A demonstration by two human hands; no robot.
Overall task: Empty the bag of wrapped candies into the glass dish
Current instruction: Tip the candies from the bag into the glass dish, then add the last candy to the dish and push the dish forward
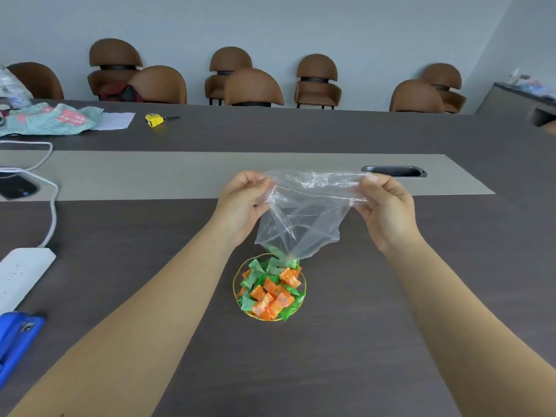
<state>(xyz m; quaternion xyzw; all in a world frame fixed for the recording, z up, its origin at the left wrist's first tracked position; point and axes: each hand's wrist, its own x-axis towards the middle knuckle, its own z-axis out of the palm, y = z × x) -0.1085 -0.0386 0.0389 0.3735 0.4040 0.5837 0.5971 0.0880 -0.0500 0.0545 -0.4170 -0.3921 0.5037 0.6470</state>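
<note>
A clear plastic bag [304,218] hangs upside down between my two hands, its opening just above the dish. My left hand [242,203] pinches one upper corner and my right hand [386,209] pinches the other. A green candy or two show through the bag's lower edge. Below it a small glass dish with a gold rim [235,286] sits on the dark table, heaped with green and orange wrapped candies [270,291].
A white power strip [21,273] with its cable and a blue stapler [16,338] lie at the left. A phone [16,188], a yellow tape measure [154,120] and printed bags [48,118] lie farther back. A cable slot [394,171] is behind my right hand. Brown chairs line the wall.
</note>
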